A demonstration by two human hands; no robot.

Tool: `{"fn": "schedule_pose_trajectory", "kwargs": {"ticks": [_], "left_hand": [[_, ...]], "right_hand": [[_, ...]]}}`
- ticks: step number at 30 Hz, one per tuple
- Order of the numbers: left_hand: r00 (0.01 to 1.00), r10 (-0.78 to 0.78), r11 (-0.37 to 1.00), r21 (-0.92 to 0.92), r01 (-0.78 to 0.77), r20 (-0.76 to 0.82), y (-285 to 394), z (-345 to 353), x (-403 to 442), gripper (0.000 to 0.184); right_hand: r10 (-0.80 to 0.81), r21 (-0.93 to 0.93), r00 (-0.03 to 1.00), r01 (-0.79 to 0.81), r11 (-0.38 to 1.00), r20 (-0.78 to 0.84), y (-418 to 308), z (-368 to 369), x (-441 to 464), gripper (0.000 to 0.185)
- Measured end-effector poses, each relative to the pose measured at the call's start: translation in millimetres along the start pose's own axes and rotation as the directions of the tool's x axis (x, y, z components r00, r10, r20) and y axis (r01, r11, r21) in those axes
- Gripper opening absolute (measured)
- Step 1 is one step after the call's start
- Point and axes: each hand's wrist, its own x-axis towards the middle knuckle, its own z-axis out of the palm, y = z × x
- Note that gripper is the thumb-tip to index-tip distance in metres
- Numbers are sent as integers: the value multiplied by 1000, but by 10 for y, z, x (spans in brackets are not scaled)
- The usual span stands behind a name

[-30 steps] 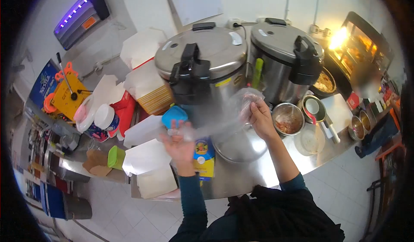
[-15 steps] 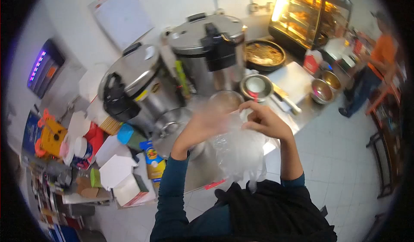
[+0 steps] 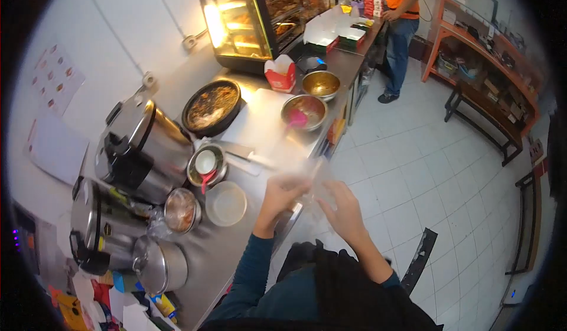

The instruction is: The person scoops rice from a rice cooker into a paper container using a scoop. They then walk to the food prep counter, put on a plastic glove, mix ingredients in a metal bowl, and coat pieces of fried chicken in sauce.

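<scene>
Above the counter's front edge, my left hand (image 3: pixel 284 193) is closed on a clear plastic bag (image 3: pixel 319 176), which is blurred by motion. My right hand (image 3: pixel 344 213) pinches the bag's other side with thumb and fingers. A round translucent plastic tub (image 3: pixel 226 204) stands on the counter left of my hands. Beside it is a metal bowl (image 3: pixel 182 210) holding something under plastic. Behind these, a steel bowl (image 3: pixel 220 171) contains a small white bowl (image 3: pixel 205 162) and a red-handled utensil (image 3: pixel 206 180). A knife (image 3: pixel 241 163) lies near the white cutting board (image 3: pixel 251 131).
Two large cookers (image 3: pixel 144 151) and a lidded pot (image 3: pixel 168 267) stand at left. Farther along are a black pan of food (image 3: pixel 212 108), two mixing bowls (image 3: pixel 305 113), a red-white carton (image 3: pixel 280 74) and a lit display cabinet (image 3: pixel 236 24). A person in orange (image 3: pixel 403 0) stands beyond.
My view has swung right along the counter. My hands, with the plastic bag, have moved from in front of the cookers to near the cutting board's end. The translucent tub now shows.
</scene>
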Motion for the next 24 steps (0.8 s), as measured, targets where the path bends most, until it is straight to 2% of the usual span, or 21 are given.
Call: {"fn": "schedule_pose_trajectory", "kwargs": {"ticks": [1, 3, 4, 6, 7, 10, 11, 12, 14, 15, 18, 19, 22, 24], "left_hand": [[1000, -19, 996, 85, 18, 8, -57, 106, 143, 14], [999, -52, 966, 254, 48, 10, -179, 290, 436, 13], [998, -57, 986, 159, 56, 5, -278, 365, 595, 12], [997, -73, 996, -48, 72, -8, -477, 532, 927, 10], [996, -88, 967, -237, 90, 17, -522, 640, 1073, 12], [993, -75, 907, -407, 104, 87, -751, 756, 1593, 19], [991, 15, 834, -549, 60, 131, -864, 782, 1793, 17], [996, -94, 829, -554, 83, 8, -832, 909, 2016, 15], [972, -226, 607, -772, 189, 61, -627, 982, 2418, 13], [978, -149, 459, -866, 199, 146, -753, 943, 2601, 15], [983, -128, 838, -545, 39, -128, -623, 1026, 3157, 17], [976, -85, 890, -456, -15, -199, -664, 1038, 3339, 17], [950, 28, 903, -400, -157, -310, -605, 1040, 3772, 18], [926, 191, 981, 38, -189, -327, -627, 1115, 4069, 12]], "right_hand": [[66, -17, 997, -66, 998, 38, 217, -46, 43, 23], [96, 18, 994, -95, 995, -59, 576, -105, 155, 25], [112, 35, 988, -109, 993, -103, 716, -122, 231, 25], [299, 146, 954, -294, 945, -9, 873, -201, 425, 24], [382, 189, 923, -384, 904, 47, 965, -242, 556, 24], [362, 311, 925, -378, 872, 111, 1473, -180, 1009, 20], [413, 408, 887, -462, 787, 208, 1647, -174, 1193, 15], [390, 400, 897, -442, 803, 208, 1841, -174, 1380, 15], [342, 393, 916, -400, 828, 211, 2254, -213, 1791, 13], [368, 387, 908, -419, 821, 200, 2428, -252, 2026, 10], [366, 550, 911, -408, 729, 191, 2872, -412, 2625, 9], [349, 504, 918, -394, 768, 187, 2908, -463, 2790, 8], [340, 456, 940, -307, 836, 9, 3257, -588, 3144, 8], [387, 503, 922, -325, 801, -20, 3481, -634, 3379, 8]]}}
